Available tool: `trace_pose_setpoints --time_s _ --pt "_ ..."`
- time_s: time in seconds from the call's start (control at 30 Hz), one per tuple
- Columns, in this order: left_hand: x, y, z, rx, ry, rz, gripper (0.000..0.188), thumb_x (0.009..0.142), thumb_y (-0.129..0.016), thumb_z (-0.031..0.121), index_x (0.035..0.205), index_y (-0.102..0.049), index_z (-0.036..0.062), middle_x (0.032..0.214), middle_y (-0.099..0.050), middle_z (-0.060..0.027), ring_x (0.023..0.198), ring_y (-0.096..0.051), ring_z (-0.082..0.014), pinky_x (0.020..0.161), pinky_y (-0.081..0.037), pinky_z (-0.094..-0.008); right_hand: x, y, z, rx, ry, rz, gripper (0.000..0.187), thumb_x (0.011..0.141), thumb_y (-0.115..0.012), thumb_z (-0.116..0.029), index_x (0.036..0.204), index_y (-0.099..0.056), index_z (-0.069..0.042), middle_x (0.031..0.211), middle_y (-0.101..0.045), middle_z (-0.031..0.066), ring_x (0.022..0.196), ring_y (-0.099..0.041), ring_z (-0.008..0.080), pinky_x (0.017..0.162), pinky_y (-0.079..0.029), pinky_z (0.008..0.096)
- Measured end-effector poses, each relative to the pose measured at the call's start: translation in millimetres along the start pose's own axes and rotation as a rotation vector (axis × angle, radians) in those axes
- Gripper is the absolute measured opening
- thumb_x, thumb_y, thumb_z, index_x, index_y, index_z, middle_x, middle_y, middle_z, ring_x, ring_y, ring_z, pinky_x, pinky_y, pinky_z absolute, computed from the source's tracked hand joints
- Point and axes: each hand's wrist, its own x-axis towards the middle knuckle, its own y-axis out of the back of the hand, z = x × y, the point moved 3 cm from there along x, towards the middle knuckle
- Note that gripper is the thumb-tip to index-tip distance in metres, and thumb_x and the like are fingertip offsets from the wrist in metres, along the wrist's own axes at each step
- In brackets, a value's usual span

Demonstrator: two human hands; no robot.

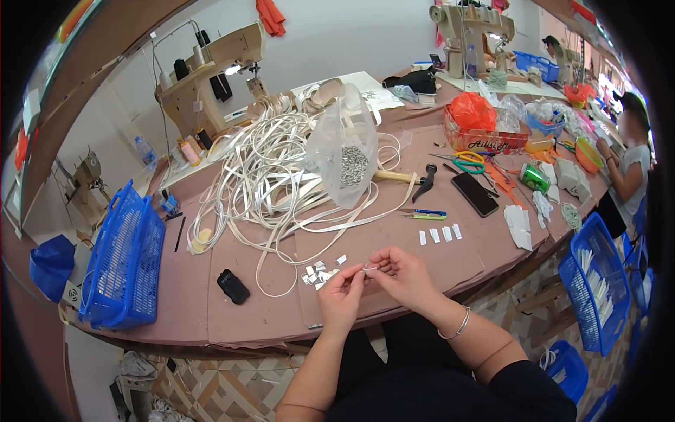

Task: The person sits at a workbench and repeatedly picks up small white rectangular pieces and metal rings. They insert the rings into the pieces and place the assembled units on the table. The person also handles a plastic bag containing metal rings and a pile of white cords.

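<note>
Worktable (211,309) with clear plastic bag (344,144), red box (484,139).

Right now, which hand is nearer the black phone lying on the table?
Right. The right hand sits below and left of the black phone; the left hand is farther left, beyond it, both pinching a small white strip piece.

Our hands: left hand (340,295) and right hand (402,276) meet over the near edge of the table (211,309), pinching a small strip piece (368,268) between them.
Just left of our hands: a heap of cut pieces (316,273) on the table.
Behind us: the tangle of strapping (274,169), with the plastic bag (344,148) on it.
Right of the bag: thread snips (424,214), then a phone (474,194).
Far left: a basket (123,257) on the table edge.
</note>
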Motion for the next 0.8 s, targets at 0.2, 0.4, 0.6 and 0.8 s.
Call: trace_pose_setpoints --time_s 0.2,0.4,0.6,0.8 --pt "-3 1 1 -0.090 0.039 0.008 0.017 0.084 -0.054 0.000 0.100 -0.057 -0.0052 0.087 -0.061 -0.0098 0.076 -0.061 -0.0132 0.071 -0.050 -0.0227 2 3 4 0.149 -0.079 -0.025 0.016 0.076 -0.065 -0.003 0.087 -0.055 0.003 0.077 -0.061 0.0076 0.070 -0.062 0.0110 0.063 -0.051 0.0222" --pt "-8 1 3 -0.164 0.013 -0.016 0.019 0.081 -0.056 -0.004 0.101 -0.056 -0.0064 0.089 -0.061 -0.0101 0.079 -0.060 -0.0121 0.073 -0.049 -0.0210 0 4 -6 0.131 -0.146 -0.031 0.016 0.076 -0.064 0.000 0.087 -0.054 0.002 0.078 -0.059 0.0056 0.071 -0.059 0.0083 0.065 -0.049 0.0191" --pt "-9 2 5 -0.179 0.037 -0.012 0.021 0.079 -0.058 -0.005 0.100 -0.055 -0.0065 0.090 -0.060 -0.0106 0.080 -0.060 -0.0130 0.074 -0.049 -0.0213 -4 3 -17 0.058 -0.071 -0.012 0.014 0.075 -0.063 -0.001 0.087 -0.055 0.003 0.074 -0.061 0.0078 0.067 -0.062 0.0115 0.061 -0.051 0.0223" --pt "-12 0 9 -0.184 -0.034 -0.002 0.023 0.080 -0.057 -0.006 0.102 -0.054 -0.0055 0.091 -0.059 -0.0104 0.082 -0.060 -0.0130 0.075 -0.049 -0.0219 -6 4 -25 -0.002 0.006 0.011 0.014 0.075 -0.061 -0.001 0.087 -0.055 0.003 0.072 -0.061 0.0079 0.066 -0.062 0.0121 0.060 -0.051 0.0227"
